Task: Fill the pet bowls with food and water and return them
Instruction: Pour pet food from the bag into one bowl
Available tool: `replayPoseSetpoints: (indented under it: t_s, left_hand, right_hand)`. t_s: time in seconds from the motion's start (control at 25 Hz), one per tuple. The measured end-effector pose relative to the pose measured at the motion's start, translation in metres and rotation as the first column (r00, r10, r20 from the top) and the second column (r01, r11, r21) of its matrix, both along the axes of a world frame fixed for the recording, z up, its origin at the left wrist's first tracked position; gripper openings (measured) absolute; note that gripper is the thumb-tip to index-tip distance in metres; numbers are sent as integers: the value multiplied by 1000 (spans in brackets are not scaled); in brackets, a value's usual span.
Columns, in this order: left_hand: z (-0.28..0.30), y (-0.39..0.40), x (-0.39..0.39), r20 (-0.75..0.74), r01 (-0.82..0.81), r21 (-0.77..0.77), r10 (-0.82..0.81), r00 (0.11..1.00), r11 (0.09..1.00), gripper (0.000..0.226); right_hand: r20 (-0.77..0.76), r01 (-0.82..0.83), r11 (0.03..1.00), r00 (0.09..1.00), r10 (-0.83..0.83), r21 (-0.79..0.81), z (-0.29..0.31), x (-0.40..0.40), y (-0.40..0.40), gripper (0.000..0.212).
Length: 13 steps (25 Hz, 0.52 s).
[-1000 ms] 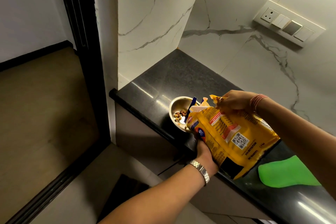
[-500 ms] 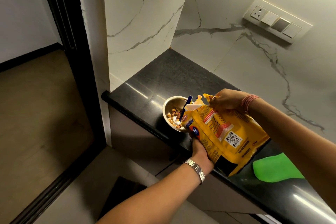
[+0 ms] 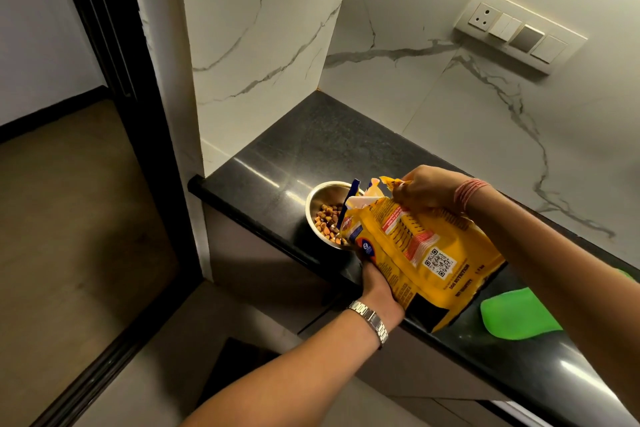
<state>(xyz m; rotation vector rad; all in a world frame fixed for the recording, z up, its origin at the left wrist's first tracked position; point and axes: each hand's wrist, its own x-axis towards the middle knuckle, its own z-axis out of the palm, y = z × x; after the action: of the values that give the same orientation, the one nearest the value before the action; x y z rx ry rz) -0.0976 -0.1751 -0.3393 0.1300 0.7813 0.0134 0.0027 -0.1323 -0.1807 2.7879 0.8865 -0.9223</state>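
A steel pet bowl (image 3: 320,198) stands near the front left edge of the black countertop (image 3: 332,146), with brown kibble (image 3: 327,215) piled inside. A yellow dog-food bag (image 3: 415,253) is tipped over it, its open mouth at the bowl's right rim. My left hand (image 3: 377,284) grips the bag's lower side from underneath. My right hand (image 3: 426,189) pinches the torn top edge of the bag at the far side. The bag hides the bowl's right part.
A green object (image 3: 519,319) lies on the counter to the right of the bag. Marble walls close the counter at the back and left, with a switch panel (image 3: 519,31) above. A dark door frame (image 3: 117,80) and open floor lie to the left.
More kibble has piled up in the bowl. Both hands keep the same hold on the tipped bag; the camera has shifted slightly.
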Motion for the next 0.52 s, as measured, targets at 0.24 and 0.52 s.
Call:
replayPoseSetpoints:
  t_s: [0.24,0.52]
  left_hand:
    - [4,-4,3,-35,-42,19,43,998,999,69]
    - [8,-7,1,-43,-43,-9,42,998,999,67]
  right_hand:
    - [2,16,1000,1000,-16,-3,1,4,-6,35]
    - [77,-37,999,996,40,-39,-7,6,-1,30]
